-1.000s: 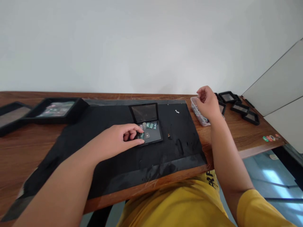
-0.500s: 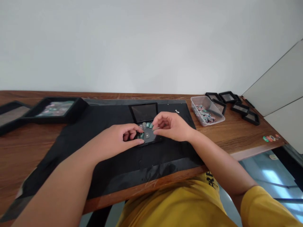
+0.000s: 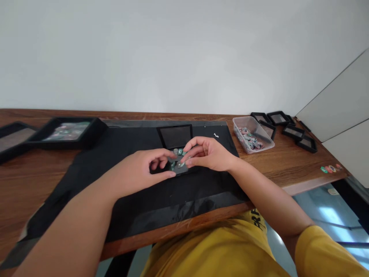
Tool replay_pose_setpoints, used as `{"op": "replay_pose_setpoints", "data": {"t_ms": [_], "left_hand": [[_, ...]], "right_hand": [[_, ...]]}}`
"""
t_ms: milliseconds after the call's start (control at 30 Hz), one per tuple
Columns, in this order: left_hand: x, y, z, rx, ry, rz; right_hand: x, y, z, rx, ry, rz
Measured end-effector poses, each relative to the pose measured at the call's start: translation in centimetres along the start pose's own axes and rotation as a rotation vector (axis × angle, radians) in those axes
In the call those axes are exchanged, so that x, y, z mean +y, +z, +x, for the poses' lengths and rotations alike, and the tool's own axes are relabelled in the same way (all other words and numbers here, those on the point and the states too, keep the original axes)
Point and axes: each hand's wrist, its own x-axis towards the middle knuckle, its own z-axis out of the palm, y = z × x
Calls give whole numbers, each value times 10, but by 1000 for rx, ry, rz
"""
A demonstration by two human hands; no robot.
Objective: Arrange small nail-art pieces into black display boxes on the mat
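The right hand [image 3: 209, 154] has returned from the clear tub [image 3: 253, 134] to the small black case [image 3: 178, 161], fingertips pinched over its stones [image 3: 179, 152]. The left hand [image 3: 144, 169], curled, steadies the case's left edge, directly ahead on the bench [image 3: 291, 169].

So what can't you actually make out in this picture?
- Whether the right hand pinches a piece: its fingertips hide it.
- The near part of the small black case: both hands cover it; the left hand hides its left edge.
- The pieces in the clear tub: too small to identify.
- The far-left tray: cut off by the picture's edge.
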Motion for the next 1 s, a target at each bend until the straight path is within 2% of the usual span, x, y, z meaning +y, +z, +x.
{"op": "replay_pose_setpoints", "data": {"t_ms": [100,267,367,567,867,1000], "left_hand": [[1,1,-1,27,15,-12],[0,0,-2,68,40,-1],[-1,-1,-1,69,39,5],[-6,1,1,34,-7,-7],[-9,3,1,1,-48,-13],[-9,1,1,-5,-41,-11]], "right_hand": [[3,-1,1,26,11,-92],[3,0,1,145,-11,-436],[0,3,1,152,-13,-577],[-3,8,2,148,39,-731],[-4,12,1,98,-6,-817],[-5,10,0,67,1,-927]]}}
